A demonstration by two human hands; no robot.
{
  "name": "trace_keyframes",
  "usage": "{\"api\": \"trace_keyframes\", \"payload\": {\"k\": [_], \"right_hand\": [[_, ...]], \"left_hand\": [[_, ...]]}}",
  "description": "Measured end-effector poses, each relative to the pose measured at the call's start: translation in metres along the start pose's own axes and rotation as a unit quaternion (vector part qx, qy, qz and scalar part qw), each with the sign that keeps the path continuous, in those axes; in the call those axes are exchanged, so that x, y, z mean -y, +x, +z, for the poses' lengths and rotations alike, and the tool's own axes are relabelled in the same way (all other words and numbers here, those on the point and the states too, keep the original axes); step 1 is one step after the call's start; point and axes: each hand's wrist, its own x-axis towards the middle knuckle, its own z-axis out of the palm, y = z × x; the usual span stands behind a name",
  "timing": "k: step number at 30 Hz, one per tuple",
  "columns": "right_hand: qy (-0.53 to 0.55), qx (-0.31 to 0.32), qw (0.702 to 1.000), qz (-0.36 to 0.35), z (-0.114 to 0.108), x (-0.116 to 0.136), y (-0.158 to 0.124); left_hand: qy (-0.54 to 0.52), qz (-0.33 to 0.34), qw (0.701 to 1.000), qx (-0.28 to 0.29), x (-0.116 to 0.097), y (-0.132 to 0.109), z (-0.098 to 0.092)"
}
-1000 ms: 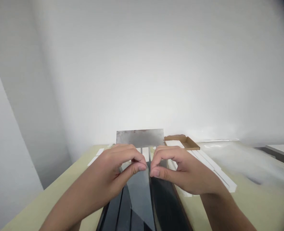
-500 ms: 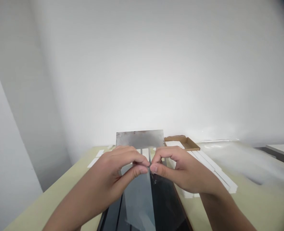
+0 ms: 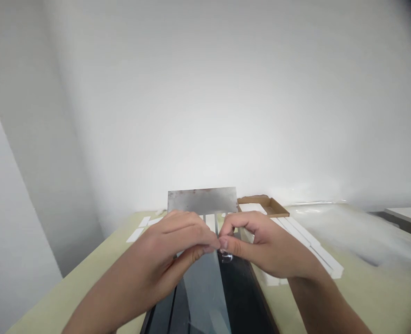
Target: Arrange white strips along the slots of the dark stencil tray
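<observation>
My left hand [image 3: 172,246] and my right hand [image 3: 261,246] meet fingertip to fingertip above a dark grooved tray [image 3: 240,297] on the pale table [image 3: 365,297]. Both hands pinch the top edge of a thin, clear film strip [image 3: 203,290] that runs down towards me over the tray. A small clear bit [image 3: 226,256] hangs just below my right thumb. Behind my hands a grey metal plate [image 3: 202,201] stands upright at the tray's far end.
White strips [image 3: 310,248] lie in rows right of the tray, and a shallow cardboard box [image 3: 266,205] sits behind them. Two small white pieces [image 3: 139,228] lie at the left. A crumpled clear plastic sheet [image 3: 351,232] covers the right side. White walls close off the back and left.
My fingertips have closed together from a small gap to touching. The film strip's top edge has shifted slightly, and the small clear bit now shows under my right thumb.
</observation>
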Motion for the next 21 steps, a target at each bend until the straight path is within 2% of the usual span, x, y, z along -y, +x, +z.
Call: {"api": "trace_keyframes", "payload": {"k": [10, 16, 21], "right_hand": [[0.102, 0.016, 0.995, 0.003, -0.005, 0.0, -0.005], [0.125, 0.028, 0.992, 0.004, -0.007, 0.0, -0.01], [0.107, 0.022, 0.994, 0.003, -0.009, 0.003, -0.013]], "left_hand": [[-0.032, 0.001, 0.999, 0.029, -0.002, -0.008, -0.008], [0.062, 0.008, 0.998, 0.021, -0.006, -0.016, -0.018], [0.096, 0.008, 0.995, 0.035, -0.01, -0.024, -0.025]]}}
